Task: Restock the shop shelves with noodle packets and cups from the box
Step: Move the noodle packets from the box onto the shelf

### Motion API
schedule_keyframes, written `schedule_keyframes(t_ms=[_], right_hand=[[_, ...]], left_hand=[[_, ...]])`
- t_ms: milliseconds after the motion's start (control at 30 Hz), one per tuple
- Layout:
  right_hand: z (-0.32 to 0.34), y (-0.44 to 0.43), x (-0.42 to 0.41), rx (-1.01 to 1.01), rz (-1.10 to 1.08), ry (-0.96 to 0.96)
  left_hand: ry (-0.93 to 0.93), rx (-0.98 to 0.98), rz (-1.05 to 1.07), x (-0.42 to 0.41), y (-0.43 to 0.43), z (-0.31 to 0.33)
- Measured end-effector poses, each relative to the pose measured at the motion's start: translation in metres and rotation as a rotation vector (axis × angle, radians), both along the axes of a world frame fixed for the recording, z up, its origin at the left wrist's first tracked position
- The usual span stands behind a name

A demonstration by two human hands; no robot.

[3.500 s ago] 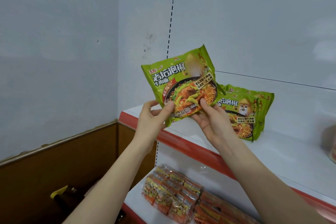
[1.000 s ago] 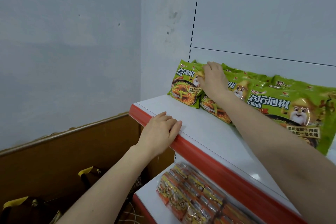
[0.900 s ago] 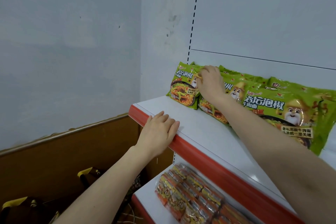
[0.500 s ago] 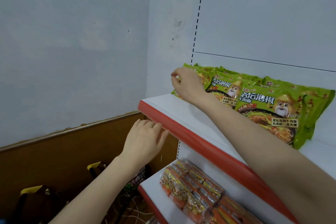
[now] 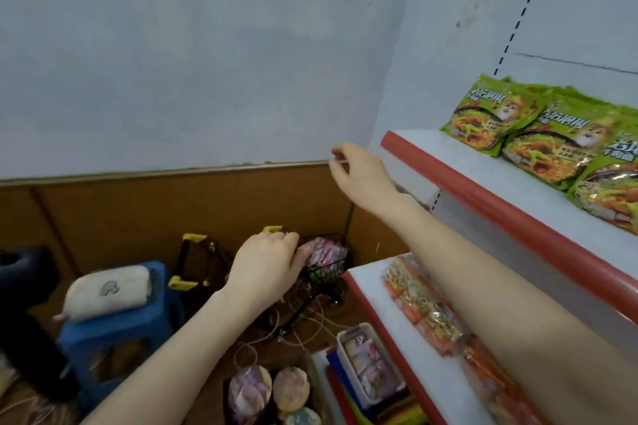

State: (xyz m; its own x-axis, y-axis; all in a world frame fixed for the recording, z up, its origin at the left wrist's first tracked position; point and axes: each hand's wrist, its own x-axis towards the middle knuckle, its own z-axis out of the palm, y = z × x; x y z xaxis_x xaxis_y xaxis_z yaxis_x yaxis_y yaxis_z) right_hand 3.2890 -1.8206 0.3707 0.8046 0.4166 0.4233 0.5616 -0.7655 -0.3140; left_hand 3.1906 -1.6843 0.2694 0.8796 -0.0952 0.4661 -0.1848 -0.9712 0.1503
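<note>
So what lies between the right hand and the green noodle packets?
Head view: only the shelf's red edge strip and a bare stretch of white shelf.

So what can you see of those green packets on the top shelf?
The green packets are glossy plastic bags printed with a noodle bowl, a cartoon animal and white lettering. At least three show, overlapping in a row, tilted back on the top shelf behind its red edge. The left hand and right hand are clear of them.

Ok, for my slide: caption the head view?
Green noodle packets line the upper shelf; right hand hovers empty beside it.
</note>
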Motion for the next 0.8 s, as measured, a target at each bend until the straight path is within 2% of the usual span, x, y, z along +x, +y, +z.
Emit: schedule_keyframes(t_ms=[200, 400, 800], right_hand=[[-0.08, 0.027, -0.037, -0.069, 0.013, 0.153], [-0.173, 0.023, -0.05, -0.142, -0.019, 0.332], [-0.389, -0.028, -0.056, -0.302, -0.068, 0.666]], left_hand=[[0.132, -0.099, 0.05, -0.056, 0.034, -0.067], [0.338, -0.108, 0.12, -0.092, 0.045, -0.149], [0.807, -0.065, 0.207, -0.109, 0.015, -0.311]])
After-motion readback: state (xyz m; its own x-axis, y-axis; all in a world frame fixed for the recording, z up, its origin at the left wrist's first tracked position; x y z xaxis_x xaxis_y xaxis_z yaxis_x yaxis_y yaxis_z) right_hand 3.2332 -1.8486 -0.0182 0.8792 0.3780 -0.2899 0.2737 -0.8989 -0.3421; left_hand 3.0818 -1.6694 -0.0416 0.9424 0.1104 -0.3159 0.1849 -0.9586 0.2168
